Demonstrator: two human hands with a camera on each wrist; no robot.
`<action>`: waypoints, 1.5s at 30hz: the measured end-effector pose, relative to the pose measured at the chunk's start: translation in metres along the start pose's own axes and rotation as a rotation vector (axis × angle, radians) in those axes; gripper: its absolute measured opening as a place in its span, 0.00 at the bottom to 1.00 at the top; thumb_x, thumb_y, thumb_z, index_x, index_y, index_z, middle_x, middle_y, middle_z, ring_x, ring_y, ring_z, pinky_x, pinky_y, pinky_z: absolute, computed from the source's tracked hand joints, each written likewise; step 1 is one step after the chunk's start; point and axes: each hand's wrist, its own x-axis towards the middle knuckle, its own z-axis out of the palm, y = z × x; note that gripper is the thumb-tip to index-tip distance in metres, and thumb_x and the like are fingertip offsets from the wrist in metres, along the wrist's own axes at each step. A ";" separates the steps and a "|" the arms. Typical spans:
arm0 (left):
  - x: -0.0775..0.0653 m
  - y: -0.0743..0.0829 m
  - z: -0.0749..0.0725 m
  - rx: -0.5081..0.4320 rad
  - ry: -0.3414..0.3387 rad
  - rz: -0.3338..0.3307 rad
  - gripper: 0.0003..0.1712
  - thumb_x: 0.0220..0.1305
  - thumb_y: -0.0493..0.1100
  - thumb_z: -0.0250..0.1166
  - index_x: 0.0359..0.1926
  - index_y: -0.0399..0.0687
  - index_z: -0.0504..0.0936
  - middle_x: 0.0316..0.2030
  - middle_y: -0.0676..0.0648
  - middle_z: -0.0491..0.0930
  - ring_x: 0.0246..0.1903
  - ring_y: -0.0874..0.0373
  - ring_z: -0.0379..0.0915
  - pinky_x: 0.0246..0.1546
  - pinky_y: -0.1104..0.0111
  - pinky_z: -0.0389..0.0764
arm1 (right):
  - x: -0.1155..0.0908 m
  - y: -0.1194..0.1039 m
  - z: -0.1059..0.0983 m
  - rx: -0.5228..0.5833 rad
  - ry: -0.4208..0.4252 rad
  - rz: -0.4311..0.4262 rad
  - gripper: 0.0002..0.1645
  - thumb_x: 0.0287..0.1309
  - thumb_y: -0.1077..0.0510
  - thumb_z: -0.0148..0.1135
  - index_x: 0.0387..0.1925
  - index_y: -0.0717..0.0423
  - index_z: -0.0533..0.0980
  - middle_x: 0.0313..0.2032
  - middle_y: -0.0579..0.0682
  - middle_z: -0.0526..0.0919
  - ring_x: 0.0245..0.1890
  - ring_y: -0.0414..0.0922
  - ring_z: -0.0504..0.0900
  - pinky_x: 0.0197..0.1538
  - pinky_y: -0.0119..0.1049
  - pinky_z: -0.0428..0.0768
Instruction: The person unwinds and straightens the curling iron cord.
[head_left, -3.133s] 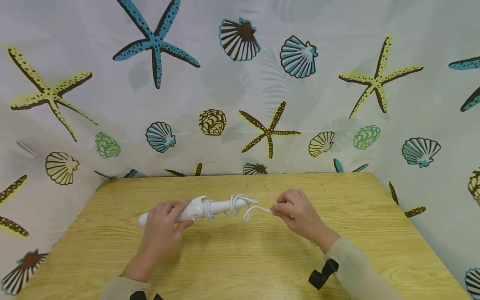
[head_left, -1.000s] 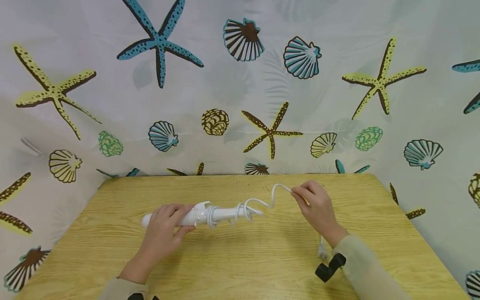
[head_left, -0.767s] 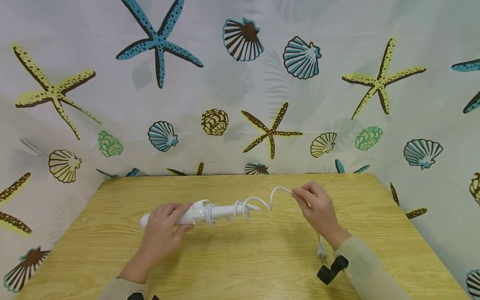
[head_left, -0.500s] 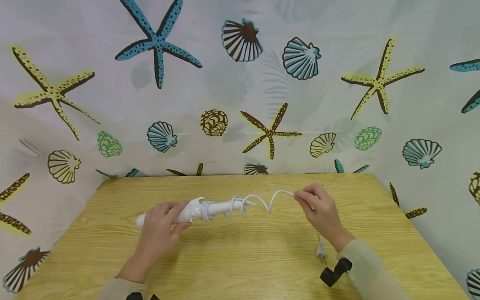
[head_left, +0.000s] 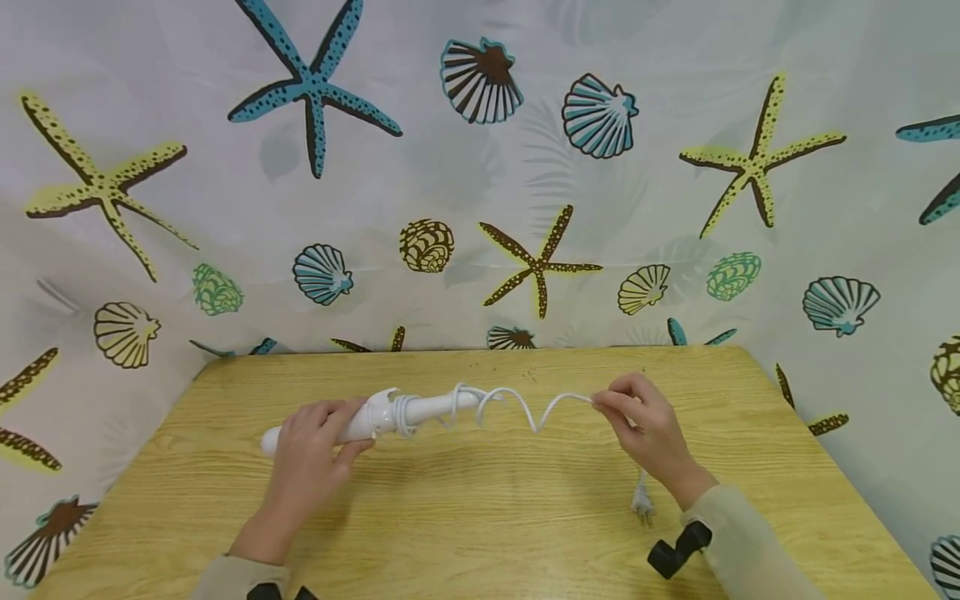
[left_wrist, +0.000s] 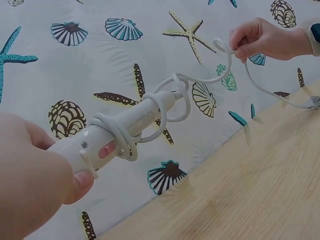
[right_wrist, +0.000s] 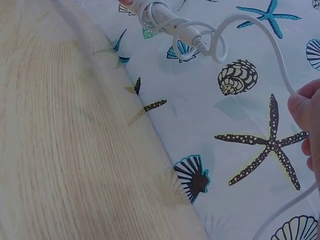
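Observation:
A white curling iron (head_left: 429, 407) is held above the table, its barrel end gripped by my left hand (head_left: 303, 454) and its handle pointing right. A reddish switch (left_wrist: 107, 149) shows on its side in the left wrist view. The white power cord (head_left: 533, 425) winds round the handle in several loops, then runs in loose waves to the right. My right hand (head_left: 647, 423) pinches the cord between thumb and fingertips. Below that hand the cord's end hangs down to a plug (head_left: 642, 505). Part of the barrel is hidden under my left hand.
A wooden table (head_left: 480, 533) lies beneath both hands. Behind it and at both sides hangs a pale curtain (head_left: 465, 183) printed with starfish and shells. A black wrist mount (head_left: 678, 550) sits on my right sleeve.
My right hand has drawn the cord out to the right, stretching a longer free length from the handle. The plug has come into view. My left hand has shifted slightly left with the curling iron.

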 end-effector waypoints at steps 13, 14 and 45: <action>0.000 -0.004 -0.003 -0.004 0.021 -0.013 0.32 0.35 0.46 0.71 0.47 0.49 0.75 0.36 0.45 0.74 0.37 0.48 0.67 0.39 0.52 0.63 | -0.012 0.004 -0.005 -0.036 -0.100 0.024 0.09 0.39 0.66 0.65 0.29 0.56 0.79 0.27 0.49 0.73 0.25 0.41 0.69 0.28 0.30 0.68; 0.000 -0.004 -0.003 -0.005 0.020 -0.014 0.32 0.35 0.46 0.72 0.47 0.49 0.75 0.36 0.44 0.74 0.37 0.48 0.67 0.39 0.52 0.63 | -0.013 0.004 -0.005 -0.051 -0.112 0.029 0.10 0.38 0.67 0.66 0.28 0.56 0.79 0.27 0.49 0.73 0.25 0.41 0.69 0.28 0.30 0.68; -0.002 -0.007 -0.003 0.004 -0.008 0.021 0.33 0.34 0.47 0.71 0.48 0.50 0.75 0.36 0.45 0.73 0.37 0.48 0.67 0.39 0.52 0.64 | -0.033 0.010 -0.003 -0.363 -0.580 0.356 0.06 0.40 0.64 0.65 0.25 0.52 0.78 0.23 0.43 0.70 0.22 0.39 0.68 0.25 0.31 0.69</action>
